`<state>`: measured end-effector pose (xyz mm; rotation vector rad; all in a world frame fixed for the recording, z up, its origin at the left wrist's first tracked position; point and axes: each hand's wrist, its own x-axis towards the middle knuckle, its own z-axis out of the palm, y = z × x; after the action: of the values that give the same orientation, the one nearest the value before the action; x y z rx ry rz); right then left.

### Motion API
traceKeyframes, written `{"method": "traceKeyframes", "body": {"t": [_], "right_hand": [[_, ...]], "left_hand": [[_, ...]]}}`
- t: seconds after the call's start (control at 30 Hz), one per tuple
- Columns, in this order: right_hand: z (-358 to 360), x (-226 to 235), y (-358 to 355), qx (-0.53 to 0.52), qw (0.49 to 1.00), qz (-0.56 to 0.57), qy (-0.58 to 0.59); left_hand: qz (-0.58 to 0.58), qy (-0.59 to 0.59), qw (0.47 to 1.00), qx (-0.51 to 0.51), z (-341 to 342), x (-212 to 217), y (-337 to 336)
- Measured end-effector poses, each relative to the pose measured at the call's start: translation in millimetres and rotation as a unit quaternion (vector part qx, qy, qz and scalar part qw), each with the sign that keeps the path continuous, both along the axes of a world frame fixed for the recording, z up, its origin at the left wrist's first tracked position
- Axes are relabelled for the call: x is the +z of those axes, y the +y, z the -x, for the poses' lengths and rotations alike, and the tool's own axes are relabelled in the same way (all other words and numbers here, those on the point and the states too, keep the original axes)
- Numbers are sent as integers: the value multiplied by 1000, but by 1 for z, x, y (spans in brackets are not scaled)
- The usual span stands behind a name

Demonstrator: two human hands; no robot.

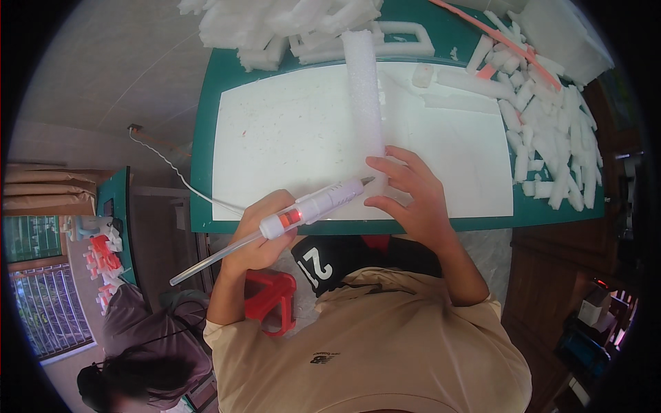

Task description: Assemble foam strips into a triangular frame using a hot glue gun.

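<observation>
Head view: hot-wire cutting pen at the near end of a foam bar.

My left hand is wrapped around the cutting pen, its tip aimed right, long axis rising left to right. My right hand, fingers spread, presses the foam bar onto the white sheet on the counter. The bar runs away from me; it is probably light, crumbly and easily dented, best held flat near the cut.

I see green table | white board flat on it | long foam strip on board | cut foam pieces heaped right | foam scraps at far edge
</observation>
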<state>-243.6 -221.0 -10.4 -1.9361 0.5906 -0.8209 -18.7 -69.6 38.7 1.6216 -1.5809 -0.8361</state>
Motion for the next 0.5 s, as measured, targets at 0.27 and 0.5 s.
{"method": "traceKeyframes", "body": {"t": [0.27,0.5], "right_hand": [[2,2,0,-4,1000,-1,-5],[3,3,-1,2,1000,5,10]], "left_hand": [[6,5,1000,5,0,-2,0],[18,9,1000,-3,-1,-4,1]]}}
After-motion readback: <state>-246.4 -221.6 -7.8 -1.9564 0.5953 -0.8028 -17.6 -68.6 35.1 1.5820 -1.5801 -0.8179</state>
